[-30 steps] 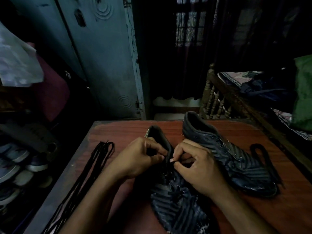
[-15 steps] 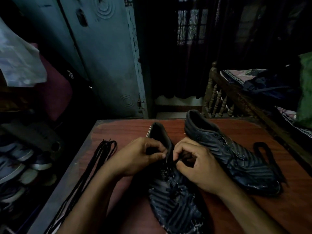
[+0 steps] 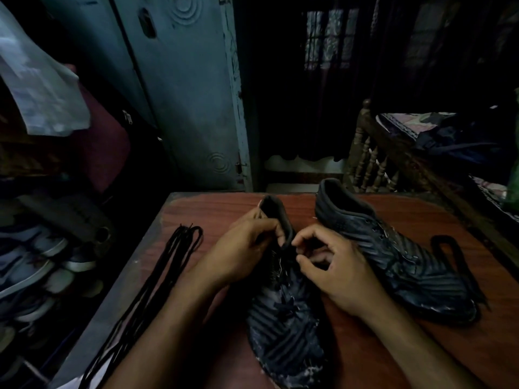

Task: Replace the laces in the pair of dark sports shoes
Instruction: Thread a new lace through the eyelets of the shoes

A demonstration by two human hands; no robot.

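Note:
Two dark ribbed sports shoes lie on a reddish wooden table (image 3: 213, 214). The near shoe (image 3: 286, 338) points its toe at me, with a dark lace crossing its lower eyelets. My left hand (image 3: 241, 254) pinches the collar of this shoe at its upper eyelets. My right hand (image 3: 334, 270) hovers just right of the collar, its thumb and forefinger curled over the lace area; whether a lace end sits between them cannot be made out. The second shoe (image 3: 398, 256) lies to the right, without a lace. A bundle of thin black laces (image 3: 168, 265) stretches along the table's left side.
A flat black lace (image 3: 457, 262) loops on the table right of the second shoe. A grey-blue metal cupboard (image 3: 179, 88) stands behind the table. Shoes crowd a rack (image 3: 31, 265) at the left. A wooden bed rail (image 3: 393, 153) runs along the right.
My right hand's thumb and forefinger have loosened and spread slightly at the collar. My left hand has kept its pinch. The view has shifted a little.

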